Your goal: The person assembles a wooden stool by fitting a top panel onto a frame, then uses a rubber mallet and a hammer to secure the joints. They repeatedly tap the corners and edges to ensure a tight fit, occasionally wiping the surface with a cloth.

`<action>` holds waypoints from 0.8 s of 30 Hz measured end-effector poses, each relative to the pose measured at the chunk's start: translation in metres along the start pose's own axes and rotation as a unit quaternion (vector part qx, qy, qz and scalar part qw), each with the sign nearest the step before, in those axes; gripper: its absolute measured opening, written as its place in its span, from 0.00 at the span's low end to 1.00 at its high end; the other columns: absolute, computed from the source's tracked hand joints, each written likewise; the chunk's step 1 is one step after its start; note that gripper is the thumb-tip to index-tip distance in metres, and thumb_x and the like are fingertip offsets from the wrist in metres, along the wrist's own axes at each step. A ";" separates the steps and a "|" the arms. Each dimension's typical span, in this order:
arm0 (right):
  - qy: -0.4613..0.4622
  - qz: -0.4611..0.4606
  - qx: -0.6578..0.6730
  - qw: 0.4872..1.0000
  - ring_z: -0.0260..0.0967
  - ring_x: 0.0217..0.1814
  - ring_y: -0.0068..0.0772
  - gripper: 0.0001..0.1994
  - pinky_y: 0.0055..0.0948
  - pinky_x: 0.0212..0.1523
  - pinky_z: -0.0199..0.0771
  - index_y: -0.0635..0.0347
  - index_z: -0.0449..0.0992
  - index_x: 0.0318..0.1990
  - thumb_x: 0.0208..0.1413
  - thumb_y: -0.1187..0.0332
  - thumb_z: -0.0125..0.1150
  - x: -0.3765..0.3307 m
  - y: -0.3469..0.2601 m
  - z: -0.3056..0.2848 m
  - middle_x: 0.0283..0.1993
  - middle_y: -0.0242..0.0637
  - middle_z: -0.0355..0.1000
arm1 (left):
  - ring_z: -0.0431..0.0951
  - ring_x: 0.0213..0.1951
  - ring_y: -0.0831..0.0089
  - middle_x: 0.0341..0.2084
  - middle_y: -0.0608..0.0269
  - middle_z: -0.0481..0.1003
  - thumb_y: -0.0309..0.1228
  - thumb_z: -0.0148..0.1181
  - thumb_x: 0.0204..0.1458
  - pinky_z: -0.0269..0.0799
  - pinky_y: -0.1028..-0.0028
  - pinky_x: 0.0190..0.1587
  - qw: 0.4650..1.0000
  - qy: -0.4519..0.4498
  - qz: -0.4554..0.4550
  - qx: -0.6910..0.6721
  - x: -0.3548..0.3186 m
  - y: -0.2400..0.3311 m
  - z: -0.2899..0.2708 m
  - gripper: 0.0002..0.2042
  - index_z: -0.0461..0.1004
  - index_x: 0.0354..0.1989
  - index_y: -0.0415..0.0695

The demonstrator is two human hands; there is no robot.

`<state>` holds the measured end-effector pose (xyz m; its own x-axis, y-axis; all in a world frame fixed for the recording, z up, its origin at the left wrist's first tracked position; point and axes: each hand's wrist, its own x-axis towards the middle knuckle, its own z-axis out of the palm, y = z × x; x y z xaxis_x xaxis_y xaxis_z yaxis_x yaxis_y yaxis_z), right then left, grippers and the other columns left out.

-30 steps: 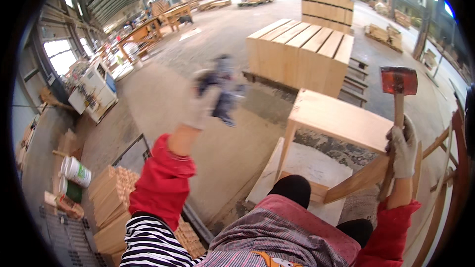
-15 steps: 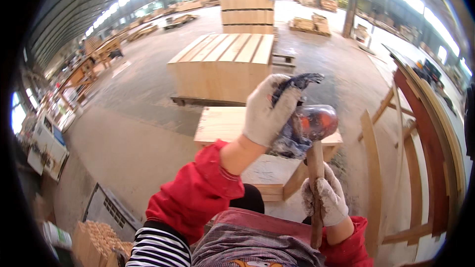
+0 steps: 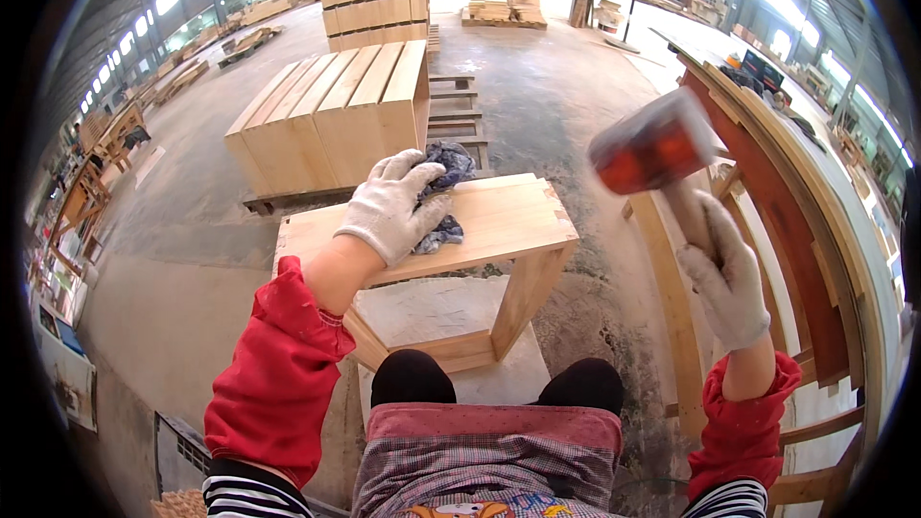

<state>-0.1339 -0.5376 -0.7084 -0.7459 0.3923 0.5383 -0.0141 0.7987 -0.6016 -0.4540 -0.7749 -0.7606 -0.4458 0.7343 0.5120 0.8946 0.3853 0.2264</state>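
Close in, the gloved right hand has its fingers clenched around the handle of a red-headed mallet, raised and blurred. Further out, the gloved left hand presses a dark rag onto the pale wooden frame; beyond stand stacked wooden panels

Both arms, sleeved in red to the wrist, are extended forward from the lower edge. The left hand, gloved in white, is pressed palm-down with fingers curled. The right hand, likewise gloved, is raised at the right, fingers wrapped tight in a closed grip, wrist upright.
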 end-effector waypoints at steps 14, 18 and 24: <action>-0.124 0.084 -0.218 0.964 0.75 0.48 0.55 0.25 0.41 0.49 0.74 0.55 0.72 0.59 0.53 0.62 0.63 0.005 0.003 -0.006 0.46 0.53 0.76 | 0.65 0.60 0.46 0.58 0.43 0.67 0.41 0.58 0.57 0.62 0.58 0.62 1.000 -0.004 0.019 0.017 -0.003 0.007 -0.004 0.21 0.72 0.55 0.42; -0.076 0.135 -0.131 0.979 0.75 0.52 0.49 0.25 0.37 0.52 0.73 0.62 0.70 0.61 0.56 0.64 0.62 -0.005 0.027 -0.001 0.49 0.55 0.75 | 0.68 0.57 0.47 0.55 0.45 0.69 0.40 0.58 0.56 0.64 0.57 0.60 0.999 0.015 0.034 0.033 0.000 0.010 -0.007 0.23 0.70 0.57 0.43; -0.090 0.263 0.146 0.949 0.71 0.55 0.32 0.26 0.30 0.57 0.68 0.67 0.65 0.63 0.59 0.66 0.59 -0.083 0.100 0.073 0.52 0.48 0.74 | 0.68 0.59 0.48 0.58 0.44 0.67 0.50 0.63 0.50 0.63 0.61 0.63 0.975 -0.018 0.075 -0.211 0.031 0.053 -0.007 0.37 0.62 0.65 0.43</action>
<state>-0.1217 -0.5239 -0.8564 -0.8025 0.5962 0.0231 0.2280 0.3422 -0.9115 -0.4201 -0.7359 -0.7270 -0.3022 0.7865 0.5386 0.8802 0.0133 0.4745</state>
